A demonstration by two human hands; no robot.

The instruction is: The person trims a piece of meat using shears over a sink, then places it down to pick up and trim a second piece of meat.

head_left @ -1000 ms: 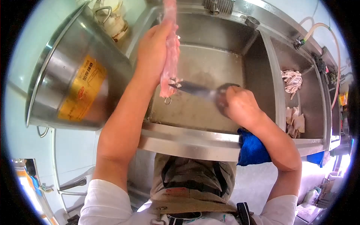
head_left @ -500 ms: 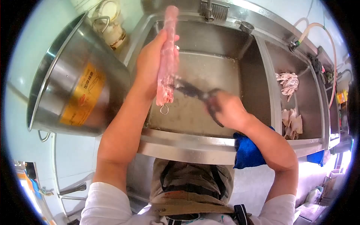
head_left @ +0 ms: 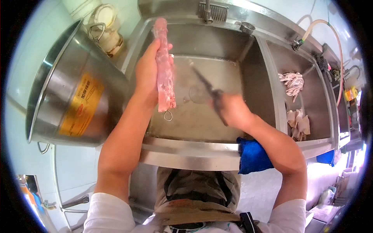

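Observation:
A long piece of pink raw meat (head_left: 165,73) on a skewer is held upright over the large sink (head_left: 194,134); the skewer's looped metal end (head_left: 168,115) sticks out at its bottom. My left hand (head_left: 148,70) is wrapped round the meat from the left. To the right, my right hand (head_left: 232,110) is closed on the handle of a dark tool (head_left: 206,83), blurred by motion, which looks like scissors or a knife. Its tip points up and left and stands apart from the meat.
A big metal pot (head_left: 58,93) with a yellow label stands at left. The smaller right sink (head_left: 324,97) holds two piles of pale meat pieces (head_left: 293,83). A blue cloth (head_left: 252,157) hangs over the front edge. The faucet (head_left: 208,15) is at the back.
The tool's tip has come away from the meat and now points more upward. Meat and left hand appear slightly further left, along with the whole view, which has shifted a little.

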